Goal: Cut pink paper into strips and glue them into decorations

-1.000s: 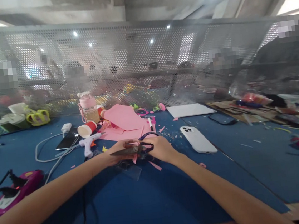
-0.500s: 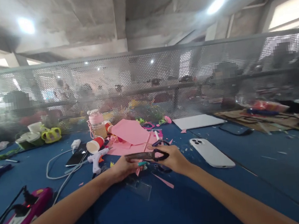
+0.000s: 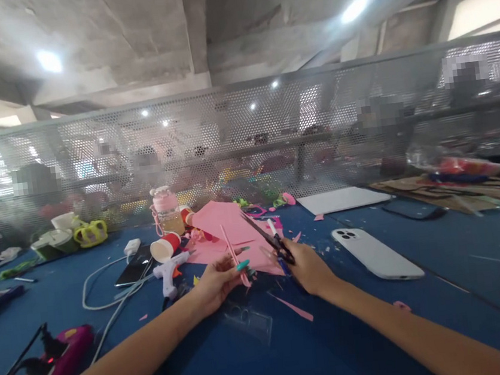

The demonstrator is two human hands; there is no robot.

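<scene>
My left hand [image 3: 218, 282] pinches a narrow pink paper strip [image 3: 229, 244], which stands up from between thumb and fingers. Its nails are long and teal. In my right hand [image 3: 306, 265] is a pair of scissors [image 3: 261, 231], dark-handled, with the blades pointing up and to the left, apart from the strip. Behind both hands lie large pink paper sheets [image 3: 222, 221]. A thin pink offcut [image 3: 295, 307] rests on the blue table [image 3: 331, 347] below my right hand, and a clear plastic piece [image 3: 252, 325] lies below my left.
Left of the paper are a white glue gun [image 3: 168, 275], a red paper cup [image 3: 166, 246], a pink-lidded bottle [image 3: 167, 212] and a black phone [image 3: 135, 265]. A magenta power strip [image 3: 45, 373] sits front left. A white phone [image 3: 377, 254] lies right. A perforated metal screen [image 3: 234, 129] crosses the back.
The scissors have swung from lying sideways across my left hand to pointing up and away. My hands have moved apart, and the strip now stands upright in my left hand.
</scene>
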